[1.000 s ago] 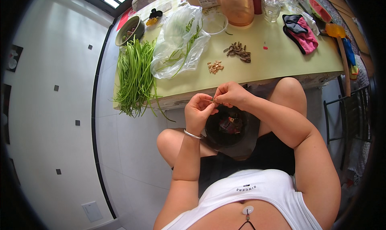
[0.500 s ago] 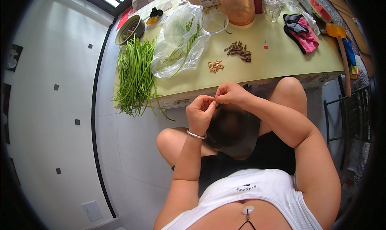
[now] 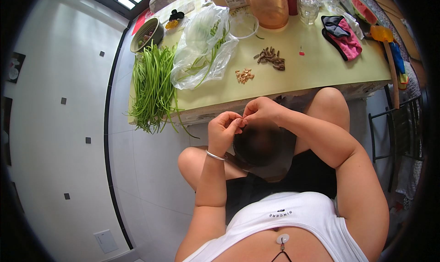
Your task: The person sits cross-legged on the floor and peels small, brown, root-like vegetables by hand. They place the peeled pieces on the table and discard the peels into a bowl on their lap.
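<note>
My left hand (image 3: 224,130) and my right hand (image 3: 262,111) meet fingertip to fingertip just off the table's near edge. Both are closed in a pinch. Whatever lies between the fingertips is too small and covered to make out. Below them, between my knees, is a dark round container (image 3: 257,145), its inside blurred. On the table beyond my hands lies a small heap of pale shelled kernels (image 3: 244,75). Farther off and to the right is a heap of long, dark, striped seeds (image 3: 271,59) in their shells.
Green stalks (image 3: 153,85) overhang the table's left edge beside a clear plastic bag (image 3: 201,55). Behind stand a basket (image 3: 146,35), an amber jug (image 3: 268,7) and a glass (image 3: 309,7). A pink-grey cloth (image 3: 343,38) and an orange-headed mallet (image 3: 382,34) lie right.
Both hands have shifted slightly left, still pinched together. My left wrist has turned a little and its fingers have moved. The heaps on the table look the same.
</note>
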### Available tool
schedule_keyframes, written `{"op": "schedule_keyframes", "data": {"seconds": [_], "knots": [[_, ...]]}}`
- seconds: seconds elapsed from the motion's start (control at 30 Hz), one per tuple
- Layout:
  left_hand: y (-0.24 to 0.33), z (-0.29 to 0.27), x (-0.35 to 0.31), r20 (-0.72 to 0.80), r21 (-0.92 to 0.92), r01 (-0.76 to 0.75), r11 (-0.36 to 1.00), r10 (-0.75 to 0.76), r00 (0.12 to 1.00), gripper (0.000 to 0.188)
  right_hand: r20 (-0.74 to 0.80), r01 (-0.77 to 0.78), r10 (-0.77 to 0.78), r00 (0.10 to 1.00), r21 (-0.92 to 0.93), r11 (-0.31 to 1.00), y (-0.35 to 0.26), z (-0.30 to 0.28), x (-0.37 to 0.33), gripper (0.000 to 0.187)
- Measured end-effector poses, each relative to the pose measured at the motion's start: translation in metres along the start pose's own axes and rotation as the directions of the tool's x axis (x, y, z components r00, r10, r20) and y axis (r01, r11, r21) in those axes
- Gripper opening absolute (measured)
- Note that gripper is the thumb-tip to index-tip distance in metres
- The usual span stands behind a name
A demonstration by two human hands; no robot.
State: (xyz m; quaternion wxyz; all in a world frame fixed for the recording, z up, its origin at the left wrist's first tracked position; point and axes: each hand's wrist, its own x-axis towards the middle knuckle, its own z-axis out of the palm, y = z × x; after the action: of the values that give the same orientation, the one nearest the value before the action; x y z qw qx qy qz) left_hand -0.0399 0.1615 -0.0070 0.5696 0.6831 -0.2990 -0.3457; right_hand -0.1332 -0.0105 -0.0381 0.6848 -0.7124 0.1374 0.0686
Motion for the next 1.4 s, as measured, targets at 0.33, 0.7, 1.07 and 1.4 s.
{"op": "schedule_keyframes", "data": {"seconds": [0.33, 0.7, 1.07, 1.4], "knots": [[-0.012, 0.008, 0.003, -0.094, 0.100, -0.010, 0.995, 0.019, 0.995, 0.012, -0.393, 0.157, -0.014, 0.919, 0.335, 0.929, -0.013, -0.023, 0.001, 0.017], [-0.044, 0.022, 0.013, 0.251, 0.877, -0.242, 0.415, 0.033, 0.967, 0.013, -0.523, 0.301, 0.006, 0.852, 0.499, 0.812, -0.015, -0.034, 0.010, 0.017], [0.036, 0.092, 0.099, 0.225, 0.662, -0.624, 0.415, 0.684, 0.693, 0.014, -0.899, 0.808, 0.006, 0.437, 0.396, 0.435, -0.046, -0.092, -0.033, 0.015], [0.019, 0.121, 0.146, 0.313, 0.783, -0.589, 0.201, 0.690, 0.652, 0.006, -0.841, 0.727, 0.034, 0.540, 0.487, 0.484, -0.031, -0.100, -0.029, 0.013]]}}
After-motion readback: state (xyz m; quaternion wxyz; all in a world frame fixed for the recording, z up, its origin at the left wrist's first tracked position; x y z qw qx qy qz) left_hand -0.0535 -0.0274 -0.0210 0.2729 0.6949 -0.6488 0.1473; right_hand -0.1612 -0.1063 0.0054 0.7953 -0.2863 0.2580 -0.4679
